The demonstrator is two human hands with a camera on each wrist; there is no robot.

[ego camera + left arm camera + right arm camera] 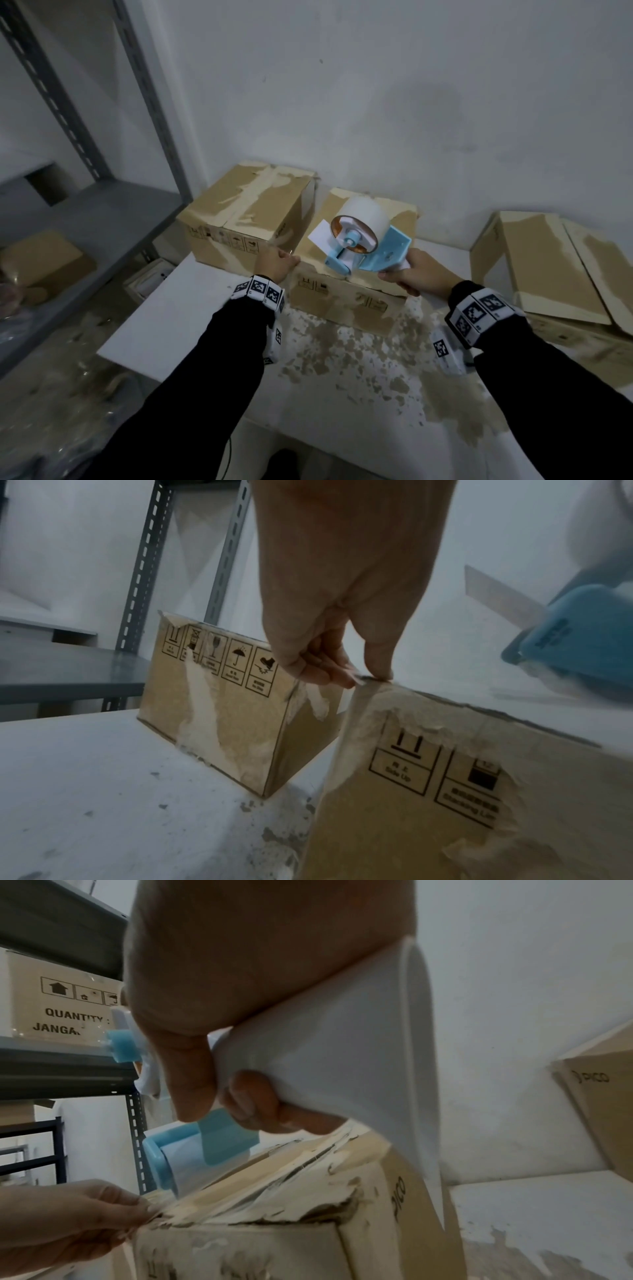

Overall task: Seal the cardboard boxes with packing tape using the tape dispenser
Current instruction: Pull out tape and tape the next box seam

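Two closed cardboard boxes on my white table, tape dispenser over the nearer one.

In the head view my right hand (419,270) is wrapped round the white handle of the blue tape dispenser (359,240), which sits tilted over the top of the near box (346,301) at frame centre, its white tape roll (364,214) uppermost. My left hand (275,262) pinches the near box's upper left corner between thumb and fingertips (342,679) (the left wrist view shows this best). The second box (246,219) stands just beside it, up and left. Flattened cardboard (548,263) leans at the right edge; grey metal shelving (85,212) fills the left.
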